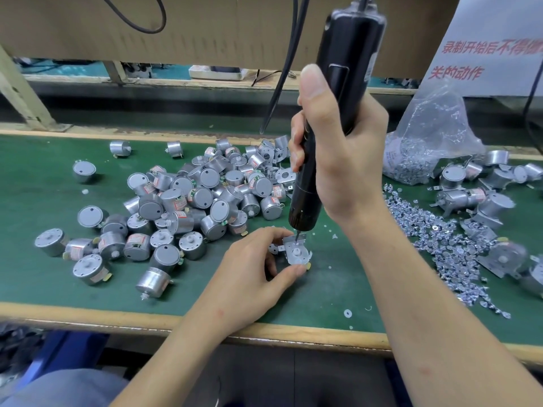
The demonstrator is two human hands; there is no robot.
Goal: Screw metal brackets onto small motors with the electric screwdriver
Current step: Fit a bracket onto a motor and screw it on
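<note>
1. My left hand (252, 268) pinches a small silver motor (297, 256) with a metal bracket (291, 240) near the green table's (44, 274) front edge.
2. My right hand (338, 148) grips the black screwdriver (346, 69), tip on the bracket.
3. Motor pile (199, 198) behind.

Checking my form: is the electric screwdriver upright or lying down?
Roughly upright: the right hand grips the electric screwdriver, its bit pointing down onto the bracket the left hand holds.

Green-topped workbench (44, 259), cardboard backing (205, 24)
</note>
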